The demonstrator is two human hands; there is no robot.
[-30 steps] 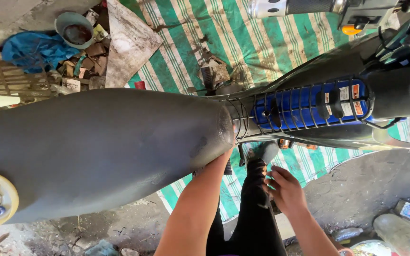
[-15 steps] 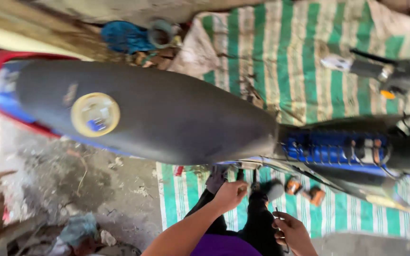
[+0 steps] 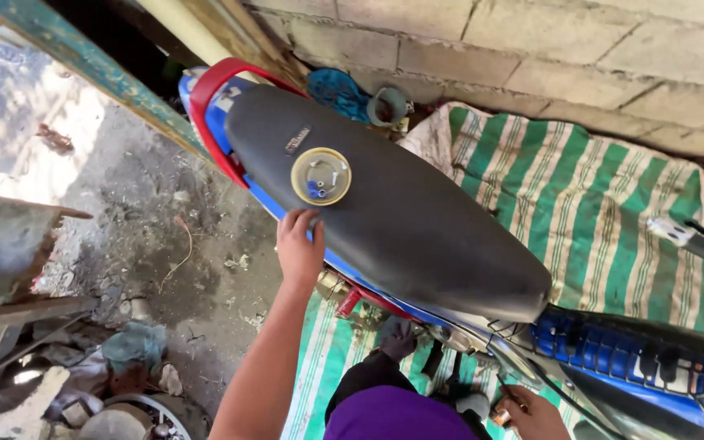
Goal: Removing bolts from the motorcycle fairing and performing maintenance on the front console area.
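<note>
Rough block wall, bare dirt floor and a green-and-white striped tarp frame the one view, the head camera looking down over a blue motorcycle parked across the shot.

Your left hand lies flat against the near edge of the long black seat, fingers spread and curled over the rim, holding nothing. Just beyond your fingertips a round cream-coloured lid sits on top of the seat, with small blue bits lying inside it; your hand is near it but not touching it. A red grab rail loops round the tail of the seat to the left.

Your right hand shows at the bottom edge, low beside the frame, closed round a small brownish can; how firmly it grips cannot be told, since the hand is partly cut off by the frame.

To do this well, my reading is that you should reach for the lid slowly and keep it level when you lift it, because the small parts inside would roll off onto the dirt. Take it by the rim, not the centre. The seat curves away on both sides, so do not nudge the lid sideways. Keep the can upright and clear of the frame tubes while your eyes are on the seat.
</note>
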